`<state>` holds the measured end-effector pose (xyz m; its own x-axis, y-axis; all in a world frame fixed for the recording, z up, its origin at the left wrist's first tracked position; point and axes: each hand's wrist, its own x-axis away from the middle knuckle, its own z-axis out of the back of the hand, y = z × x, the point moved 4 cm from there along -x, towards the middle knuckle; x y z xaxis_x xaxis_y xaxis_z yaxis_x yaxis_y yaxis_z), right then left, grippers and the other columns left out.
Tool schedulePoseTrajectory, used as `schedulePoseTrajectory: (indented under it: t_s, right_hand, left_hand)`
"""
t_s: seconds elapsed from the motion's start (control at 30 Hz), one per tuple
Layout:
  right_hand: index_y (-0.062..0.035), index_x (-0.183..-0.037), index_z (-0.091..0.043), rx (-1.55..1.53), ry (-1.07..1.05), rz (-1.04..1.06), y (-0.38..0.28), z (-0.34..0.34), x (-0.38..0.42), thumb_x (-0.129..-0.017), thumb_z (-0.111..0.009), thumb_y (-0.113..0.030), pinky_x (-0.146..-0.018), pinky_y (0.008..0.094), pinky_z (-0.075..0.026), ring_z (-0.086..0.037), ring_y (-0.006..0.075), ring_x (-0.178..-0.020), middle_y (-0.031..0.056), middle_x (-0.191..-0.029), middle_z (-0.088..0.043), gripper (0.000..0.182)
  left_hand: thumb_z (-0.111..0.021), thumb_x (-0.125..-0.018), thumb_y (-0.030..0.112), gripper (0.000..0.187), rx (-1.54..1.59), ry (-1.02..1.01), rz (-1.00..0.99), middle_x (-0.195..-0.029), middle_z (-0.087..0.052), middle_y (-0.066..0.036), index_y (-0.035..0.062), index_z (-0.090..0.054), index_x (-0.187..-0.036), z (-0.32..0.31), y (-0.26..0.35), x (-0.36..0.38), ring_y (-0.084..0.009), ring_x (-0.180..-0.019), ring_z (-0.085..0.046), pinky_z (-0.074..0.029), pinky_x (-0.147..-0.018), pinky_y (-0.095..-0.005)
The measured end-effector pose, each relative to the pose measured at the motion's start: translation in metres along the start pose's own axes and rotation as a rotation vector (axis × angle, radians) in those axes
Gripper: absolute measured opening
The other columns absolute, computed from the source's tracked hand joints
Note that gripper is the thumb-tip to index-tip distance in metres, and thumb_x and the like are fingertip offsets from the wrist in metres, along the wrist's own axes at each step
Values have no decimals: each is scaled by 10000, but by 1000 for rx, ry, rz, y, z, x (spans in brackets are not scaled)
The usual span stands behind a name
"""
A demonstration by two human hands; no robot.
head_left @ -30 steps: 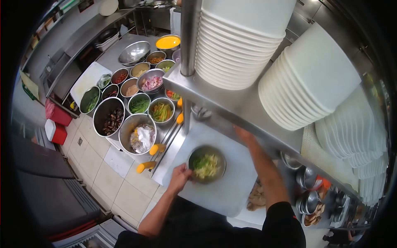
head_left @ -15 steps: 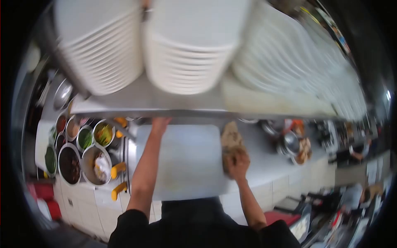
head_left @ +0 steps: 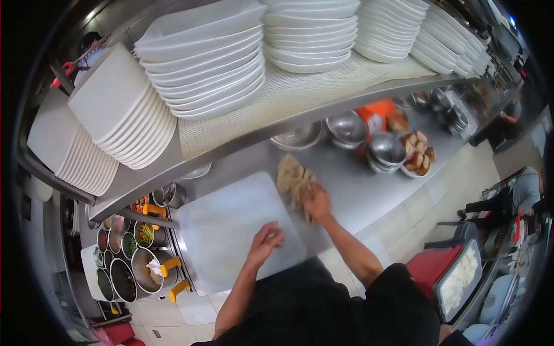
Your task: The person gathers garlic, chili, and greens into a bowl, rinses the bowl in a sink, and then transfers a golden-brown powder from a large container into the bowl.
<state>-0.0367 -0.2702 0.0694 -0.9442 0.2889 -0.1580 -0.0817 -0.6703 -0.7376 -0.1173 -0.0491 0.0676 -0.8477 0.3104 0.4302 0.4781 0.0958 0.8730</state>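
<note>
A crumpled tan cloth (head_left: 289, 176) lies on the steel counter, along the right edge of a white cutting board (head_left: 222, 230). My right hand (head_left: 317, 202) is closed over the near end of this cloth, fingers bunched on it. Above the right part of the board hovers my left hand (head_left: 267, 244), its fingers apart and slightly curled, with nothing in it. The board's surface looks bare and faintly stained.
Stacked white dishes (head_left: 202, 63) fill the shelf (head_left: 231, 144) over the counter. Metal bowls (head_left: 385, 151) and a bowl of bread pieces (head_left: 418, 154) stand at right. Food containers (head_left: 148, 271) with yellow handles sit at left. A person (head_left: 522, 193) stands far right.
My view has swung to the right. My left hand has come back from the board's far edge to above its right part. The right hand stays on the cloth.
</note>
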Motion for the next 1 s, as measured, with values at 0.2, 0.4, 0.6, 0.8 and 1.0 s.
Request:
schedulePoseTrajectory:
  t_s: [0.2, 0.4, 0.6, 0.8, 1.0]
  right_hand:
    - [13, -881, -558, -491, -48, 162, -72, 43, 44, -815, -560, -151, -578, 323, -436, -508, 174, -612, 138, -678, -561, 177]
    - [-5, -867, -581, -380, 222, 13, -19, 45, 23, -840, -546, -181, -720, 391, -449, -574, 290, -806, 180, -841, -607, 181]
    - [-99, -1184, -587, 367, 254, 498, 7, 177, -48, -720, -717, -233, -1004, 520, -324, -470, 378, -1150, 191, -1286, -506, 499]
    - [-136, -1079, -648, 887, -230, 143, 132, 221, -115, -821, -589, -306, -796, 518, -482, -607, 399, -939, 192, -1008, -639, 314]
    - [-58, -916, -668, 760, -177, 427, 117, 230, -119, -769, -573, -135, -748, 506, -470, -622, 399, -835, 210, -859, -648, 191]
  left_hand:
    - [-521, -942, 298, 511, 372, -110, 34, -1276, -518, -108, 65, -385, -1375, -60, 31, -68, -231, -1173, -513, -462, -931, -378]
    - [-497, -948, 247, 381, 383, -76, 35, -1260, -536, -89, 51, -483, -1275, -104, 16, -83, -195, -1148, -532, -459, -934, -350]
    - [-574, -903, 255, 345, -435, 254, -217, -1112, -624, -130, 21, -571, -1157, -95, 55, -104, -217, -1094, -569, -475, -887, -335]
    - [-648, -842, 245, 347, -734, 214, -460, -1202, -597, -154, 74, -594, -1140, -63, 26, -96, -283, -1064, -585, -470, -909, -360]
    - [-647, -850, 257, 298, -484, 289, -288, -1029, -664, -139, 21, -645, -1032, -25, 20, 3, -247, -918, -639, -503, -814, -343]
